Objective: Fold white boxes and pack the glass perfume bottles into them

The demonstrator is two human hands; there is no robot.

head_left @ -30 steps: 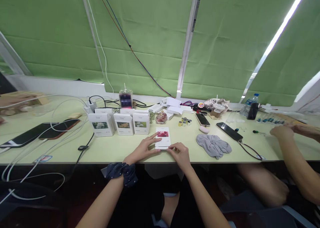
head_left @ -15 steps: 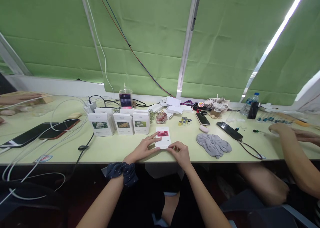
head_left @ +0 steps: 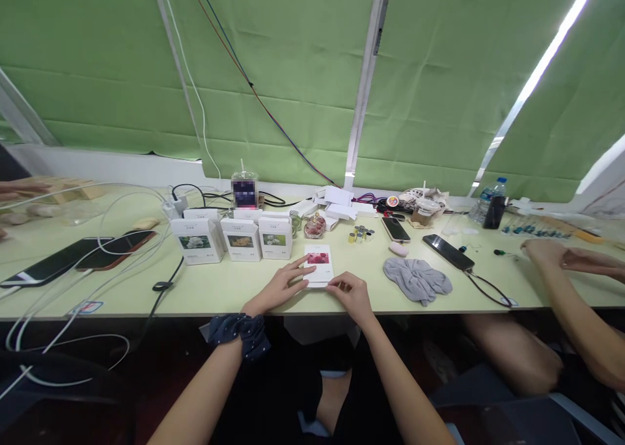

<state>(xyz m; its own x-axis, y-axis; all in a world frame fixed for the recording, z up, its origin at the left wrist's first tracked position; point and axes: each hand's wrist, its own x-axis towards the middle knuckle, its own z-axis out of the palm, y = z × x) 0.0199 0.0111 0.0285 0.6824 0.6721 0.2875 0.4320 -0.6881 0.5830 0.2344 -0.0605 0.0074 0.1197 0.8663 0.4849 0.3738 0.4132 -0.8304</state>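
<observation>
A small white box point(head_left: 319, 272) with a red flower picture lies flat near the table's front edge. My left hand point(head_left: 282, 287) rests over its left side, fingers spread and touching the top. At the lower right corner, my right hand point(head_left: 352, 294) pinches the box's end edge between thumb and fingertips. Behind, to the left, stand white boxes with a white flower picture point(head_left: 196, 243), an orange flower picture point(head_left: 241, 242) and a pale flower picture point(head_left: 275, 239). A rounded glass bottle with pinkish contents point(head_left: 314, 226) stands just beyond the box.
Small gold and silver caps point(head_left: 360, 235), a phone point(head_left: 395, 229), a grey scrunchie point(head_left: 418, 281) and another phone point(head_left: 448, 252) lie to the right. White cartons point(head_left: 338, 201) are heaped behind. Cables point(head_left: 110, 263) cross the left side. Co-workers' hands point(head_left: 549, 255) work at both sides.
My left fingers have shifted slightly on the box, and my right hand keeps its pinch at the near edge. The co-worker's hands on the right have moved a little left.
</observation>
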